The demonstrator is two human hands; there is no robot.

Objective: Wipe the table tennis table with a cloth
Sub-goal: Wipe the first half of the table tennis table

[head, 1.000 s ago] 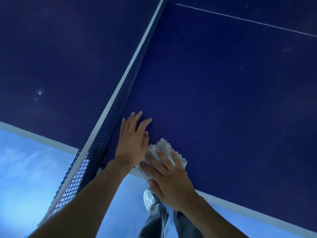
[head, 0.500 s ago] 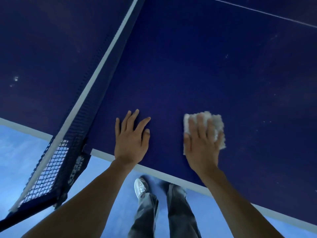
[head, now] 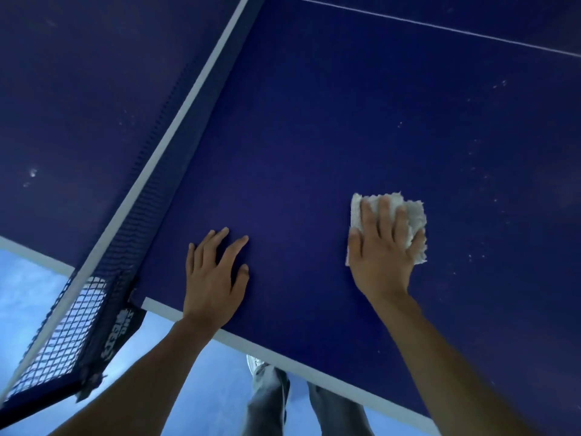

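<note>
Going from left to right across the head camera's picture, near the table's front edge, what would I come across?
Net → left hand, flat on the table → right hand, its fingers spread flat on the cloth.

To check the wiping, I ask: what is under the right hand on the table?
Under the right hand lies a white cloth, pressed flat on the blue table. Its edges show around the fingers; its middle and the table beneath are covered.
</note>
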